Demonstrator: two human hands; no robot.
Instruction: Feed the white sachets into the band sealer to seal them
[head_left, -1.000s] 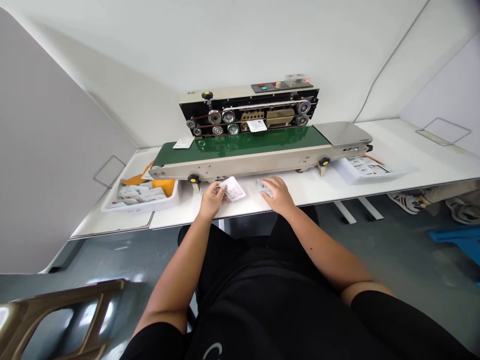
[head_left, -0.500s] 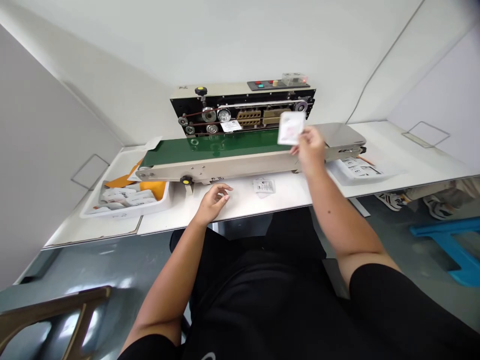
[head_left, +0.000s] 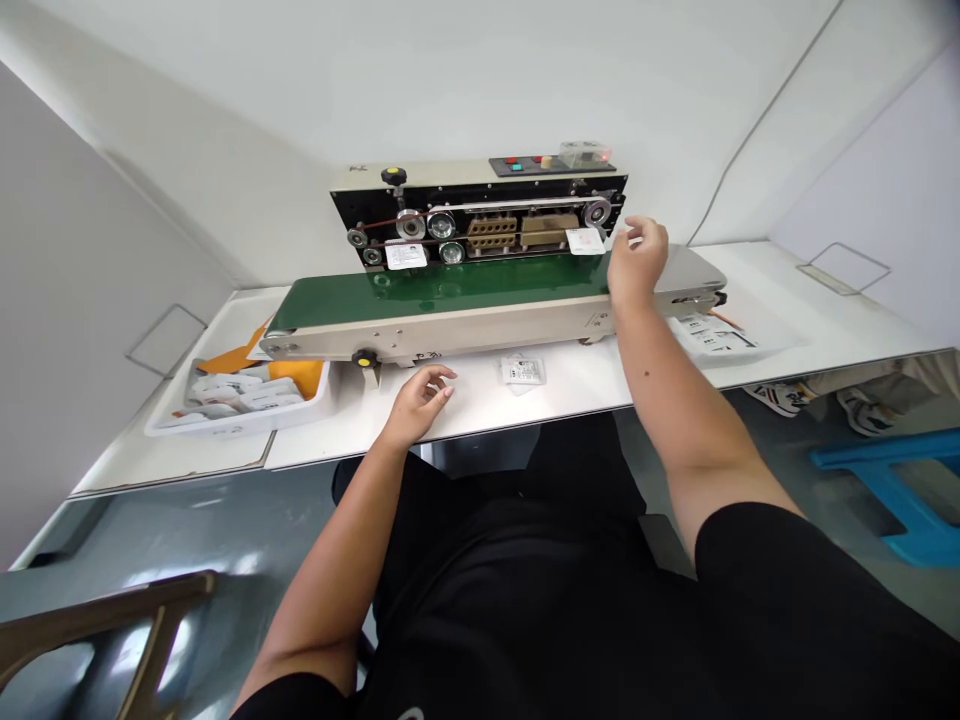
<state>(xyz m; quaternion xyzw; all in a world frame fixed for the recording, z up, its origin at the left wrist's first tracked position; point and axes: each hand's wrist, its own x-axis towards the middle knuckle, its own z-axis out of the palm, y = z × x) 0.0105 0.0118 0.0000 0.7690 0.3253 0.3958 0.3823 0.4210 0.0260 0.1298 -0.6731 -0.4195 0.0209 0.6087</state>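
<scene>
My right hand (head_left: 637, 262) is raised over the right part of the green conveyor belt (head_left: 480, 286), fingers apart and holding nothing. Just left of it, a small white packet (head_left: 585, 241) with pinkish print hangs at the right end of the band sealing machine (head_left: 476, 205). Farther left along the machine's rollers sits another white packet (head_left: 406, 256) with dark print. My left hand (head_left: 418, 402) rests at the front edge of the table, its fingers loosely curved and apart. To its right, a few printed clear packets (head_left: 523, 371) lie overlapping on the tabletop.
A white bin (head_left: 244, 425) with several packets and orange pieces stands at the left. Behind my right forearm, a white tray (head_left: 739, 350) holds printed packets. A blue stool (head_left: 892, 460) and a person's shoes (head_left: 780, 400) are at the right; a brown chair (head_left: 150, 610) stands lower left.
My right hand has let go of the pink-printed packet, which is now at the machine's right end, and moved slightly right. The other packet has travelled left along the machine. My left hand has barely moved.
</scene>
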